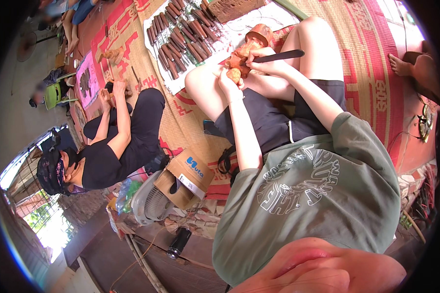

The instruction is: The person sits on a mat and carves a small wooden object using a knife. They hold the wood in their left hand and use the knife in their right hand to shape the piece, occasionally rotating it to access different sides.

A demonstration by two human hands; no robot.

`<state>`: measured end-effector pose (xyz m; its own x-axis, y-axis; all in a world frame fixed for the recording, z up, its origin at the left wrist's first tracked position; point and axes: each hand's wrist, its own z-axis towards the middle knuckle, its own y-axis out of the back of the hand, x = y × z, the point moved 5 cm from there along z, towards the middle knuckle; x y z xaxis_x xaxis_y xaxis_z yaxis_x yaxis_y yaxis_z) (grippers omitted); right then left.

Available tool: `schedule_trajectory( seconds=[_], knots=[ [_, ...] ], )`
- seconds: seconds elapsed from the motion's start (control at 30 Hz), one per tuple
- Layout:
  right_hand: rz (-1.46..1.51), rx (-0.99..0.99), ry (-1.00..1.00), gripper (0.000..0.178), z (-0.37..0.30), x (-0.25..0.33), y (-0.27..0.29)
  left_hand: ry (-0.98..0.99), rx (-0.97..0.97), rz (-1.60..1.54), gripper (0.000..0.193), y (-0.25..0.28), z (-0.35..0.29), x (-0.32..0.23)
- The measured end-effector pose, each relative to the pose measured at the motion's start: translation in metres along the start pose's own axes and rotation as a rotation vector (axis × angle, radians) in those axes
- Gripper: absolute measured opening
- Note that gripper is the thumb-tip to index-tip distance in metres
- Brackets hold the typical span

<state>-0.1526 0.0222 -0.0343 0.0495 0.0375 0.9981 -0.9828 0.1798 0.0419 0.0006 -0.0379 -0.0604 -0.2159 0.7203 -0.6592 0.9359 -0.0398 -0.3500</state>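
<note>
A reddish-brown wood carving (260, 35) lies across my lap, its lower end a lighter rounded knob (234, 74). My left hand (228, 84) is closed around that knob end, steadying the piece between my bare legs. Higher up, my right hand (262, 56) grips a carving tool with a long dark handle (281, 56), held like a pen. The handle points out to the right. Its working tip meets the carving's middle, hidden by my fingers.
Many wooden-handled carving tools (183, 36) lie in rows on a white cloth (167, 82) beyond my left knee, beside a brown block (235, 7). A co-worker (112, 151) sits on the patterned mat (364, 93) at left. Behind are a cardboard box (200, 168) and a fan (151, 200).
</note>
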Motion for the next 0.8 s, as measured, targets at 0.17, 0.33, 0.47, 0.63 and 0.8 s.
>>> schedule_trajectory(
  seconds=[0.17,0.33,0.47,0.63,0.8],
  knots=[
    [-0.119,0.002,0.043,0.006,-0.001,0.01,0.0,-0.004,-0.001,0.057,0.023,0.004,0.002,0.001],
    [-0.034,0.013,0.106,0.009,-0.002,0.011,0.006,-0.024,-0.031,0.062,0.024,-0.002,-0.004,-0.001],
    [0.006,0.024,0.094,0.012,0.0,0.003,-0.002,-0.014,-0.002,0.062,0.025,0.0,0.0,-0.001],
    [-0.052,-0.041,0.042,0.005,-0.001,0.008,0.006,-0.024,0.016,0.081,0.025,0.003,0.002,0.001],
    [0.037,-0.026,0.108,0.005,-0.002,0.009,0.001,-0.027,-0.019,0.137,0.022,0.002,0.002,0.002]
  ],
)
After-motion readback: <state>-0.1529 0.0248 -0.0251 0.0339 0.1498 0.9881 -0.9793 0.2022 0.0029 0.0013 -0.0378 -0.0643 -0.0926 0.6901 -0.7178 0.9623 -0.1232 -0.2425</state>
